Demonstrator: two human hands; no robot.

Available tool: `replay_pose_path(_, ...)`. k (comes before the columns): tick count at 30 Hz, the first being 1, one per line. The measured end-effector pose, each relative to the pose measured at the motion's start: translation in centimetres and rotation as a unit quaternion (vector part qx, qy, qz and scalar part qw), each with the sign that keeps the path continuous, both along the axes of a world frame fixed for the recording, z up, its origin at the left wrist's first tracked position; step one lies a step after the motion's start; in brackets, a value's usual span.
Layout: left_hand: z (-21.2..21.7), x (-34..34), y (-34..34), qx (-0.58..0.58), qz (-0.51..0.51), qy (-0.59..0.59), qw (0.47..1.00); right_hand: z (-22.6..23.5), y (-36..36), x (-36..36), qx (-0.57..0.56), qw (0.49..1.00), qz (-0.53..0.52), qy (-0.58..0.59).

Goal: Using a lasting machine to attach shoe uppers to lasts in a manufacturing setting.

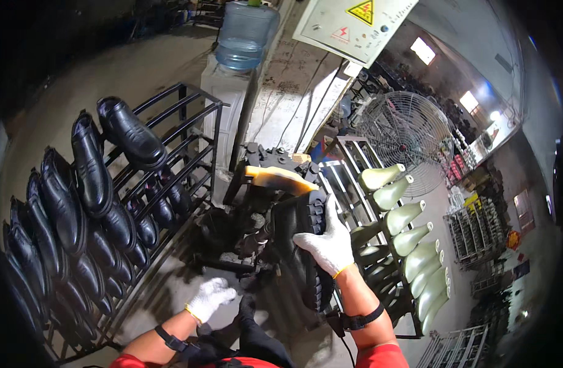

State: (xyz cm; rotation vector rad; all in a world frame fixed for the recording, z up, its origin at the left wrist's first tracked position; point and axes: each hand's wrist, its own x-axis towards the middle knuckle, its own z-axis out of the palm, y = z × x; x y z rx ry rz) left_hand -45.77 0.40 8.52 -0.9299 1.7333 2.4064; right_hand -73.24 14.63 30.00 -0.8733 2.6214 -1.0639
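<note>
Looks like the step in hand is working a black boot on the shoe machine, prob pressing or pulling it at the yellowish last sticking out up top. Right hand, white glove, is wrapped over the treaded sole, fingers curled on it, boot sitting sole-out against the machine. Left hand is free, fingers loosely bent, not pinching anything, hovering low near the machine base.

Next move imo needs the left hand to come in & steady the boot.

Around: rack of black shoes on the left, rack of pale green lasts right, big fan behind, water jug. Tight gap btw the racks, not much elbow room.
</note>
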Motion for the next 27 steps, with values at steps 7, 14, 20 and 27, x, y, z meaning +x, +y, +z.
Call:
replay_pose_path(7, 10.0, -12.3, -1.5, -0.212, 0.116, 0.200, 0.950, 1.3, -5.2, 1.8, 0.206, 0.969, 0.020, 0.135)
replay_pose_path(14, 12.0, -15.2, 3.6, -0.025, 0.199, 0.230, 0.952, -3.4, 0.9, -0.2, -0.176, 0.848, 0.033, -0.498)
replay_pose_path(20, 10.6, -14.3, 1.2, 0.050, 0.107, 0.230, 0.966, -4.0, 0.0, 2.1, -0.260, 0.782, -0.035, -0.565)
replay_pose_path(27, 12.3, -14.2, 1.9, 0.124, 0.131, 0.165, 0.970, -4.1, 0.5, 2.0, -0.284, 0.764, -0.018, -0.580)
